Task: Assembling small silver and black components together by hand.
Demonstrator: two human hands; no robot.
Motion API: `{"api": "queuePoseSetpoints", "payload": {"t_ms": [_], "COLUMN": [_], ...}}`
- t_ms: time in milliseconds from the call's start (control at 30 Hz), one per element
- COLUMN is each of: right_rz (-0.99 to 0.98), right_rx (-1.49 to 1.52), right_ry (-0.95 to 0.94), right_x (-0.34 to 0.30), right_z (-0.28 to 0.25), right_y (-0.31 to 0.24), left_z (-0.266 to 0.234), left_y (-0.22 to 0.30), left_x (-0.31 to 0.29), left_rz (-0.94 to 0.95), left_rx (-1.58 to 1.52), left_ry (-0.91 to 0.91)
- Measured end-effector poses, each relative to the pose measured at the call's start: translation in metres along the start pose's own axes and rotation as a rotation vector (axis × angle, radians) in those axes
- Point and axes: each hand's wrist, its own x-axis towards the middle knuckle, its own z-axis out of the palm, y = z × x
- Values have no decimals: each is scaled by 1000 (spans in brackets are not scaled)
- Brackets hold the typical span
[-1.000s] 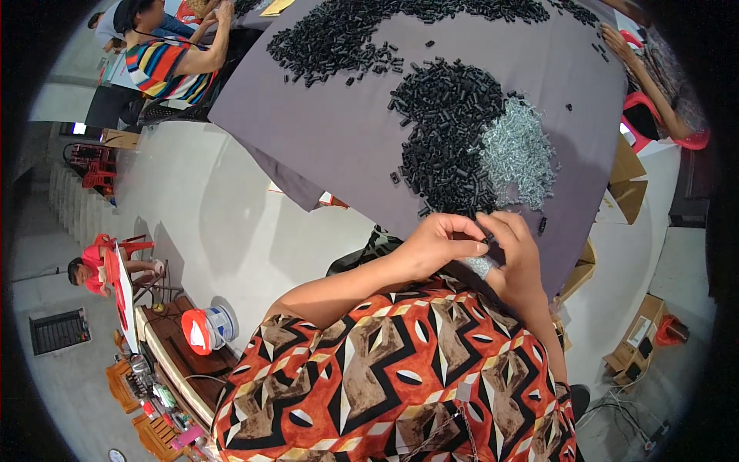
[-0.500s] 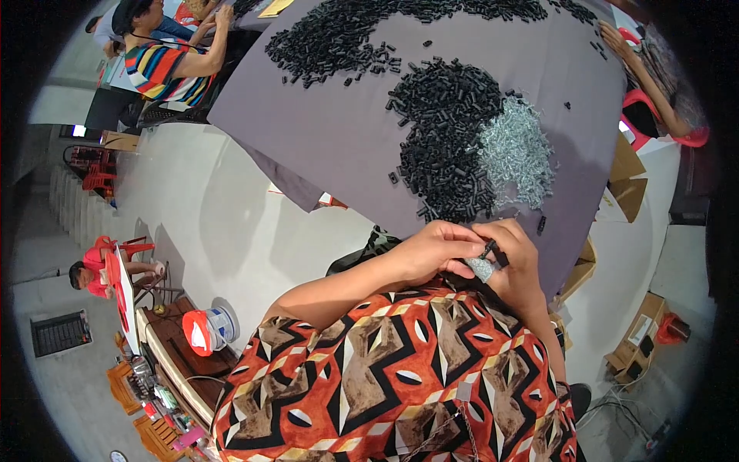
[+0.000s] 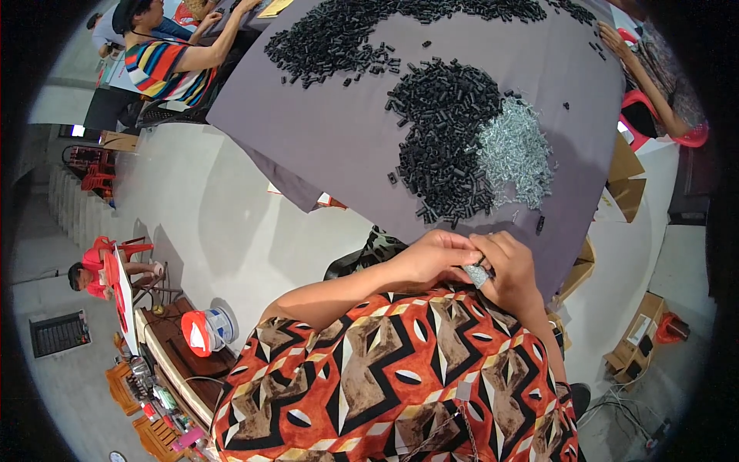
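Both hands meet close to my body, just off the near edge of the cloth-covered table. My left hand (image 3: 437, 258) has its thumb and fingers pinched together at a small black piece (image 3: 479, 261), mostly hidden by fingers. Curled around from the other side, my right hand (image 3: 509, 267) also grips that black piece. A speckled silver-grey clump (image 3: 476, 275) shows under the right fingers; what it is I cannot make out. Beyond the hands lie a heap of small black plastic pieces (image 3: 443, 131) and, touching its right side, a pile of small silver metal parts (image 3: 517, 150).
More black pieces (image 3: 331, 42) spread over the far part of the grey tablecloth (image 3: 308, 123). A person in a striped shirt (image 3: 169, 65) works at the far left; another person's arm (image 3: 647, 81) reaches in at right. Cardboard boxes (image 3: 627, 177) stand along the right side.
My hands have drawn slightly down toward my body and closed tighter together. The black piece, plainer before, is now mostly covered. The striped-shirt person's raised hand has moved outward over the table.
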Motion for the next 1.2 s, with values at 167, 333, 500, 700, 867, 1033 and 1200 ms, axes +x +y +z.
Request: {"api": "queuePoseSetpoints", "payload": {"t_ms": [167, 333, 500, 700, 867, 1033, 1200], "right_rz": [218, 407, 484, 427, 435, 255, 178], "right_rx": [-251, -453, -373, -346, -348, -296, -241], "right_ry": [262, 322, 375, 357, 365, 296, 144], "right_x": [-8, -31, -32, -29, -25, -2, 17], "right_z": [-30, -51, -45, -33, -34, -21, -1], "right_y": [17, 49, 53, 50, 48, 23, 18], "left_z": [7, -8, -16, -60, -74, -68, -71], "left_y": [22, 29, 29, 58, 66, 61, 58], "left_x": [-14, -16, -17, -24, -34, -33, -30], "left_rz": [721, 901, 888, 960, 1019, 933, 889], "left_rx": [976, 1005, 964, 1046, 1608, 1510, 1456], "left_ry": [296, 468, 557, 835, 813, 826, 769]}}
